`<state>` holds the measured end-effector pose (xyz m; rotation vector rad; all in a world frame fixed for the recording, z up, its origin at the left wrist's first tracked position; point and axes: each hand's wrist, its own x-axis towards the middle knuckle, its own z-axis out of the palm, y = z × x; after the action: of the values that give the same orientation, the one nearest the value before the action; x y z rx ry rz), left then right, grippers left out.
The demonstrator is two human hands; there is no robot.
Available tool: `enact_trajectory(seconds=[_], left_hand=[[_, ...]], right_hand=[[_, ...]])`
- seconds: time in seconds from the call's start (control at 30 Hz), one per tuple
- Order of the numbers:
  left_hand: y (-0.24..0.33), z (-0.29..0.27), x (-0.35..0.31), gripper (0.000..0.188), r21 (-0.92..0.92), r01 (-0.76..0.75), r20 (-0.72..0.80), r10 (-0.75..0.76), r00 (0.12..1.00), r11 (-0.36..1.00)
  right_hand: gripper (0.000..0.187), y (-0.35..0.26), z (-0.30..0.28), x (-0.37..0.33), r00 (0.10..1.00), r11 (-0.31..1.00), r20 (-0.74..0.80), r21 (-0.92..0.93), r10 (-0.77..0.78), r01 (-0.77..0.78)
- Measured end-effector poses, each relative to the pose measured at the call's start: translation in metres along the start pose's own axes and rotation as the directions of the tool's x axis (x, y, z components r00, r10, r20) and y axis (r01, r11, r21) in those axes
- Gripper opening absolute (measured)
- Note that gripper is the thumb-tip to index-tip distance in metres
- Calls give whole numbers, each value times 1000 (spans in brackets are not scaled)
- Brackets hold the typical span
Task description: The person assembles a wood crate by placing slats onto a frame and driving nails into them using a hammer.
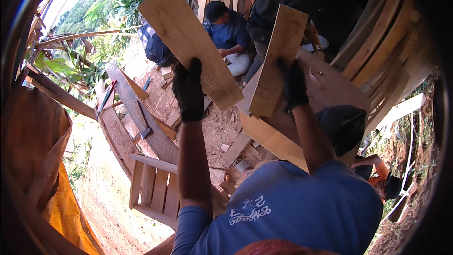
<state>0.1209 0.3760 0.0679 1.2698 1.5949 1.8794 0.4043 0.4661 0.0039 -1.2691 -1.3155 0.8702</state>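
Both my hands wear black gloves and are raised in front of me. My left hand [188, 89] grips a wide, flat wooden board [193, 42] near its lower part, thumb laid across its face; the board tilts with its top to the left. In my right hand [295, 85] is a second wooden board [278, 56], narrower in view and leaning with its top to the right. The lower ends of the two boards come close together. Fingers behind the boards are hidden.
A wooden worktable [325, 85] stands at the right. A slatted wooden crate [158, 186], a hammer [144, 125] on a plank and a red-handled saw [106, 97] lie left. A seated person [226, 33] and a standing person [278, 0] are ahead. Planks [391, 28] lean far right.
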Motion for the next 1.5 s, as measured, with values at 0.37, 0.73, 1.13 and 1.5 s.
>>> enact_trajectory(seconds=[0.37,0.73,1.13,1.5], left_hand=[[-35,-217,-175,48,106,416,-333,-362,871,903],[-12,-336,-457,60,404,834,-779,-336,529,376],[-54,-497,-499,62,363,932,-910,-213,355,3],[-112,-527,-464,60,390,903,-899,-283,333,-178]], right_hand=[[66,181,3,103,985,867,174,-492,6,82],[59,204,-2,160,735,528,677,-631,18,568],[51,153,-25,45,235,-166,531,-601,-814,782],[44,67,-66,-281,541,634,833,-354,-120,687]])
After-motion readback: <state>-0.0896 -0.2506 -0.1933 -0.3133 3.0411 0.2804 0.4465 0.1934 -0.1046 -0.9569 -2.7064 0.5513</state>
